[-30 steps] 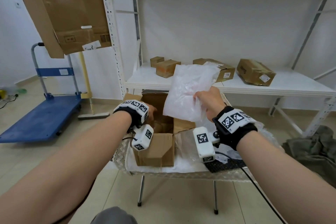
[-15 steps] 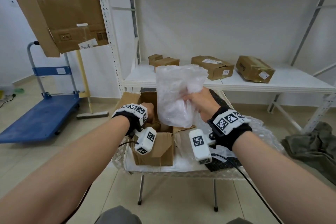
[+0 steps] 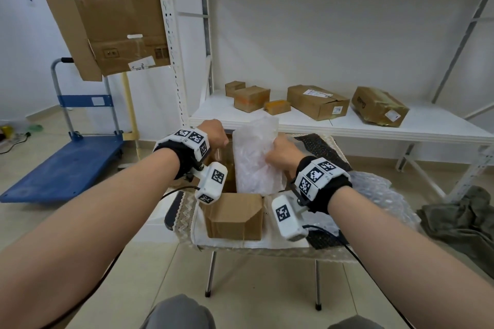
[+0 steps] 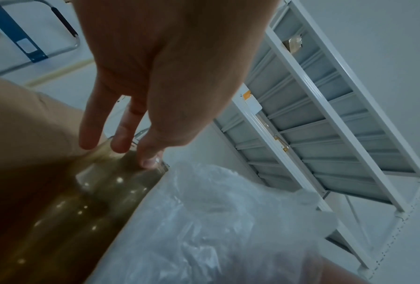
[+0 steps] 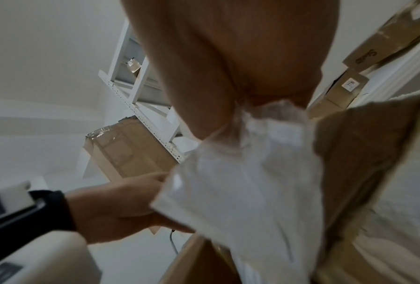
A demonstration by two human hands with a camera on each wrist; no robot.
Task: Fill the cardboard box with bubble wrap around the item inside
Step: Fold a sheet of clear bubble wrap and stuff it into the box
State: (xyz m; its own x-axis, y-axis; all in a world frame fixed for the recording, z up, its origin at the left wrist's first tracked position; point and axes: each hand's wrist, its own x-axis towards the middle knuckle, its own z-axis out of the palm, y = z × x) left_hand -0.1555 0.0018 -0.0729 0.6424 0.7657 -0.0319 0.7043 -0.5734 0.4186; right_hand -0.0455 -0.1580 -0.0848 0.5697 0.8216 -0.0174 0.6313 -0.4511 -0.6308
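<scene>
An open cardboard box (image 3: 235,218) stands on a small table. My right hand (image 3: 279,148) grips a bunched sheet of bubble wrap (image 3: 255,160), whose lower end sits inside the box on its right side while the top sticks up above the rim. The right wrist view shows the bubble wrap (image 5: 257,173) gathered in my right hand (image 5: 250,73). My left hand (image 3: 217,133) is at the box's far left flap. Its straight fingers (image 4: 121,143) and thumb press on the taped brown flap (image 4: 101,192). The item inside the box is hidden.
More bubble wrap (image 3: 379,195) lies on the table (image 3: 267,247) to the right of the box. A white shelf (image 3: 347,125) behind holds several cardboard boxes. A blue trolley (image 3: 66,165) stands at left and a dark cloth (image 3: 459,218) lies on the floor at right.
My right hand has brought the bubble wrap down from above the box into it. My left hand has moved from the box's near left side to its far flap.
</scene>
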